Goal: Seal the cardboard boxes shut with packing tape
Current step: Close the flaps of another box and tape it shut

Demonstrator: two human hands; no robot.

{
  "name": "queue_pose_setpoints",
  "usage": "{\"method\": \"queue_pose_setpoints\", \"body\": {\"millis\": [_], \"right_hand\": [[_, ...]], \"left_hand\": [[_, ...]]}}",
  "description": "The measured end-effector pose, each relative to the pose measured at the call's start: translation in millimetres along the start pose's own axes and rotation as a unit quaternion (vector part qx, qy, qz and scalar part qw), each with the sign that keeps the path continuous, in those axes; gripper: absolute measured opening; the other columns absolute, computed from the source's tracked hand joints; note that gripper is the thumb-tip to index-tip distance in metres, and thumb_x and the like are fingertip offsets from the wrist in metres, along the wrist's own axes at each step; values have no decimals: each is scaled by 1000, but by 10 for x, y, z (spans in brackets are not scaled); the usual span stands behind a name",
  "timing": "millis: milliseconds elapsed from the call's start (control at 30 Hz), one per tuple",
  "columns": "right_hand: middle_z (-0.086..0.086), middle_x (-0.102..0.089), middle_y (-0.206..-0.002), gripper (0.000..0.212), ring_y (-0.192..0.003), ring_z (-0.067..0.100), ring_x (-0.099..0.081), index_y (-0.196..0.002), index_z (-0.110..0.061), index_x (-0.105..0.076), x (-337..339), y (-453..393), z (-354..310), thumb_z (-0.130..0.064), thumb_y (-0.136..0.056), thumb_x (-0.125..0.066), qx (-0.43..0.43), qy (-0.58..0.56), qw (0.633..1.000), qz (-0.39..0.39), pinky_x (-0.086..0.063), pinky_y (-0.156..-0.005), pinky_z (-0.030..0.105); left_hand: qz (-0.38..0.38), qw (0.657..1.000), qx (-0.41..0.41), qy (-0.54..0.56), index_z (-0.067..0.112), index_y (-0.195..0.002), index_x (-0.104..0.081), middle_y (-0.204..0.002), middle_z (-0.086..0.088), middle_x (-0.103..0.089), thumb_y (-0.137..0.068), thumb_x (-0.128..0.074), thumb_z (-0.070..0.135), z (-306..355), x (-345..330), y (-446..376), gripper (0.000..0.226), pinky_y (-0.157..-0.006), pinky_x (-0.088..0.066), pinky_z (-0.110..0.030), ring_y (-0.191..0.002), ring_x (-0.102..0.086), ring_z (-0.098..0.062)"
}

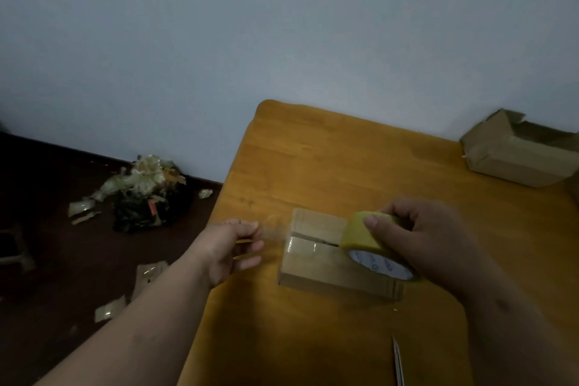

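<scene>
While held, tape strip (275,233) leftward-running.

On the table (313,160), the small box (316,263) sits at centre. The tape roll (372,244) rests on its 3 o'clock end. A second box (520,153) lies at 1 o'clock, scissors (397,360) at 6 o'clock. A litter pile (147,194) lies on the floor at 10 o'clock.
</scene>
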State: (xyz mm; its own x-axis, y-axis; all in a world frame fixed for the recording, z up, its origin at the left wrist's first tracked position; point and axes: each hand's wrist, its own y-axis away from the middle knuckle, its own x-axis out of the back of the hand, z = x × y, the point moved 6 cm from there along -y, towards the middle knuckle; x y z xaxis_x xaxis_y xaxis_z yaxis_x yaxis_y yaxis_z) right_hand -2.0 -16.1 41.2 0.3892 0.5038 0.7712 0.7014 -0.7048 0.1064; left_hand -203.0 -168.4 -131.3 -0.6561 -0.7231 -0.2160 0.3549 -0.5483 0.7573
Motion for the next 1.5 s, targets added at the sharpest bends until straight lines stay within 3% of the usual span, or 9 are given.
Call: {"method": "queue_pose_setpoints", "body": {"millis": [533, 800, 933, 1100, 1167, 1233, 1300, 1367, 1500], "right_hand": [[-5, -62, -60, 37, -62, 2, -58, -75, -26, -69, -34, -120, -23, -59, -79, -53, -6, 50, 997, -55, -39, -50, 23], [-8, -61, -59, 30, -59, 2, -57, -73, -28, -67, -59, -127, 19, -55, -84, -57, -19, 46, 996, -68, -38, -49, 20], [-8, -61, -61, 30, -59, 2, -57, -75, -29, -67, -76, -138, 16, -55, -85, -57, -23, 44, 996, -73, -38, -48, 19], [-7, -60, -62, 32, -59, 1, -55, -75, -26, -67, -93, -146, 3, -54, -85, -56, -18, 50, 996, -72, -37, -49, 21], [-7, -60, -63, 32, -59, 1, -55, -76, -26, -67, -93, -139, -9, -54, -86, -56, -16, 47, 996, -75, -37, -49, 20], [-5, -61, -64, 32, -60, 3, -56, -78, -25, -68, -84, -137, -11, -54, -86, -56, -16, 44, 996, -77, -39, -49, 20], [-6, -62, -65, 32, -61, 2, -57, -80, -26, -69, -69, -146, 8, -54, -86, -56, -17, 47, 996, -75, -37, -47, 15], [-6, -62, -67, 32, -60, 3, -56, -83, -26, -70, -71, -152, 30, -54, -87, -57, -20, 54, 995, -79, -37, -46, 13], [-3, -63, -67, 31, -58, 1, -57, -84, -22, -70, -65, -164, 62, -51, -88, -59, -20, 39, 996, -78, -41, -46, 13]], "left_hand": [[18, 999, 1, 27, 14, -83, -59, -75, -5, -59, -94, -60, 16, -351, -176, -206, 11, -61, -52, -31, -67, -56, -15], [85, 976, -77, -184, 1, -81, -69, -85, -17, -72, -85, -73, 37, -326, -194, -165, 36, -76, -56, -44, -74, -61, -25], [135, 926, -110, -334, 19, -73, -66, -64, -1, -63, -90, -62, 49, -204, -245, -142, 34, -59, -48, -36, -63, -58, -17], [160, 871, -91, -455, 21, -127, -61, -109, -3, -70, -95, -53, 49, -158, -276, -186, 43, -78, -53, -36, -96, -65, -21], [151, 875, -59, -455, 20, -143, -46, -133, -5, -59, -94, -59, 40, -219, -223, -229, 54, -89, -51, -37, -113, -59, -23], [149, 894, -61, -417, 24, -148, -38, -134, -5, -57, -96, -58, 28, -255, -177, -225, 56, -82, -53, -34, -103, -60, -18], [110, 929, -103, -339, 29, -152, -32, -131, -2, -56, -98, -51, 13, -223, -196, -194, 59, -74, -54, -30, -95, -60, -13], [18, 956, -134, -259, 38, -153, -23, -145, 4, -45, -95, -53, 1, -148, -256, -96, 76, -71, -49, -22, -115, -54, -11], [-170, 881, -152, -415, 52, -151, 1, -162, 8, -10, -77, -73, -1, 113, -575, 209, 118, -99, -42, -28, -145, -24, -23]]}}
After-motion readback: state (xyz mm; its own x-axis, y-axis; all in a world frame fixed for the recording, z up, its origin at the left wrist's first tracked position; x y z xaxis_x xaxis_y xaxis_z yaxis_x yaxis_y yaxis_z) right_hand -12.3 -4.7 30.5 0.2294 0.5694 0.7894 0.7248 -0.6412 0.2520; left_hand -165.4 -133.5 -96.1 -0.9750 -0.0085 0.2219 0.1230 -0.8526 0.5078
